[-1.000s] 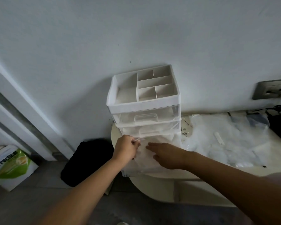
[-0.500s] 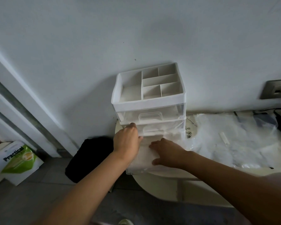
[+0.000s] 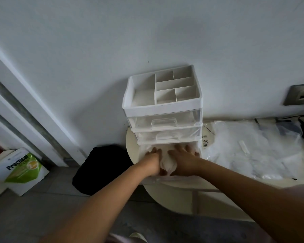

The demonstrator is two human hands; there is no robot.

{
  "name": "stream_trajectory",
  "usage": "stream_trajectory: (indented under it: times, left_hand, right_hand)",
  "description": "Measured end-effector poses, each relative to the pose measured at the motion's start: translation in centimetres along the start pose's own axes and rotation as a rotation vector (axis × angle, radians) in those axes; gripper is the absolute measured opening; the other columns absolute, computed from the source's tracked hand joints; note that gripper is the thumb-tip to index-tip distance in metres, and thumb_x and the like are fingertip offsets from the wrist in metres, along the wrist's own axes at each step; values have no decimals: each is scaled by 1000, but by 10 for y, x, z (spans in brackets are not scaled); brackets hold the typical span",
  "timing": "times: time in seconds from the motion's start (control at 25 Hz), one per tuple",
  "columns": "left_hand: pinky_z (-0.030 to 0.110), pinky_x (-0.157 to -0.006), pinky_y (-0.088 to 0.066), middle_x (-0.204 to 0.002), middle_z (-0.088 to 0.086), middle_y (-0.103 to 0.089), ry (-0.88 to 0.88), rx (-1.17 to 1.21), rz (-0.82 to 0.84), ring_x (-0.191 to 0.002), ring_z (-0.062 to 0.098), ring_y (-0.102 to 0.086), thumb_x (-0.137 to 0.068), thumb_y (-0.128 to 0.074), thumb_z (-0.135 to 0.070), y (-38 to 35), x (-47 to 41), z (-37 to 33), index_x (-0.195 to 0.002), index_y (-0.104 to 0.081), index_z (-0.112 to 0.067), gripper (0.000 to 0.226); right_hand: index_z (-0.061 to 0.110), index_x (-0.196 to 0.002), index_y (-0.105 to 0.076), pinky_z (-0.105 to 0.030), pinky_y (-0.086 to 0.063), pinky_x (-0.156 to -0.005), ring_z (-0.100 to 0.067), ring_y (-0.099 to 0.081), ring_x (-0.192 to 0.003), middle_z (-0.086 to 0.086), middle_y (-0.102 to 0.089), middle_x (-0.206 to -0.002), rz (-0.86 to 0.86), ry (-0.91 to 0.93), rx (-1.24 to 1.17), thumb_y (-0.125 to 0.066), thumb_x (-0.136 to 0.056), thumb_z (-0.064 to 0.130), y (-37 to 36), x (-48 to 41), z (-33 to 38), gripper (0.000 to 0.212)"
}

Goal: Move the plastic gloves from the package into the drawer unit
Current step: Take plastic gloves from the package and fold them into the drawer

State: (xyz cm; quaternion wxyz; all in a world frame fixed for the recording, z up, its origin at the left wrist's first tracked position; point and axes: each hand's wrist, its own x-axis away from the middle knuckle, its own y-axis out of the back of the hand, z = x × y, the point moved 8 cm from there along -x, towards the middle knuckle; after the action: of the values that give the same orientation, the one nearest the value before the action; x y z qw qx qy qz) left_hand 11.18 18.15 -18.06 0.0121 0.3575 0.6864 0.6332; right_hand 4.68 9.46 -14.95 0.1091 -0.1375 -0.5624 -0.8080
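Our left hand (image 3: 154,163) and right hand (image 3: 185,158) lay side by side, palms down and fingers stretched flat, pressing the plastic gloves (image 3: 167,161) into the open bottom level of the drawer unit (image 3: 162,106) just ahead, with the package (image 3: 253,149) off to the right.

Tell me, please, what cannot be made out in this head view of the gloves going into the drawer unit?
- Head view, bottom drawer: its inside is covered by the plastic gloves and both hands.
- Head view, grip of the left hand and right hand: thumbs hidden behind the gloves, so pressing or pinching is unclear.
- Head view, wall socket: cut off by the right edge.
- Head view, symbols on the package: too small to read.
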Motion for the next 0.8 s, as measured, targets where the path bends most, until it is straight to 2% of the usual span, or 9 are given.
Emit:
stream_trajectory:
  times: [0.12,0.24,0.36,0.4,0.48,0.6,0.64,0.72,0.8]
  left_hand:
    - [38,-117,-21,-159,10,-3,33,29,42,-145,29,-15,-93,-58,-24,-1,1,3,-152,-4,-13,81]
    - [38,-117,-22,-159,7,-2,47,120,41,-144,27,-17,-99,-47,-20,0,-1,4,-152,0,-16,71]
    - [37,-116,-25,-158,11,-3,67,6,63,-143,29,-18,-93,-56,-20,-4,-1,6,-152,1,-16,82]
    - [38,-115,-27,-158,13,-7,55,-26,62,-142,30,-21,-91,-58,-23,-3,0,6,-153,-1,-15,85]
    - [38,-114,-28,-156,15,-12,33,-37,46,-141,30,-23,-87,-63,-28,-1,-1,4,-152,-4,-14,88]
    - [37,-115,-26,-157,12,-10,26,-32,34,-143,29,-19,-82,-69,-31,6,7,-4,-152,-5,-14,96]
    - [35,-114,-28,-155,12,-16,15,-31,21,-141,28,-23,-81,-71,-29,9,10,-7,-151,-8,-14,96]
    - [31,-108,-37,-150,11,-30,23,-4,-24,-134,26,-37,-80,-73,-24,17,22,-12,-150,-17,-13,91]
    - [29,-102,-42,-140,10,-47,64,54,-107,-126,24,-48,-84,-69,-16,31,32,-12,-142,-40,-10,65]
  right_hand:
    - [16,-149,-15,-50,-9,-116,-38,4,-142,-11,-4,-155,13,-34,49,-63,-87,30,11,8,-1,80]
    - [16,-149,-12,-47,-6,-116,-38,9,-142,-10,-1,-154,-27,-54,-21,-66,-85,25,15,7,-1,84]
    - [13,-148,-14,-45,-4,-118,-38,9,-142,-11,-5,-154,-56,-59,-83,-70,-81,26,11,3,-4,88]
    - [13,-148,-16,-45,-7,-118,-37,6,-142,-11,-8,-154,-63,-64,-151,-71,-79,27,11,2,-6,89]
    - [13,-147,-26,-37,-24,-114,-31,-15,-141,-9,-19,-153,-53,-85,-384,-74,-76,30,16,5,-13,87]
    - [16,-140,-44,-26,-33,-101,-19,-40,-130,-1,-41,-145,29,-26,-518,-68,-84,33,39,25,-21,63]
    - [16,-133,-53,-26,-36,-99,-17,-48,-124,0,-51,-138,12,6,-533,-66,-85,33,53,35,-27,52]
    - [10,-109,-70,-23,-50,-87,-16,-64,-100,-4,-70,-109,-70,4,-689,-67,-85,27,76,50,-56,30]
    - [4,-90,-73,-18,-54,-67,-15,-67,-75,-8,-73,-84,-225,-87,-754,-68,-85,20,93,62,-106,18]
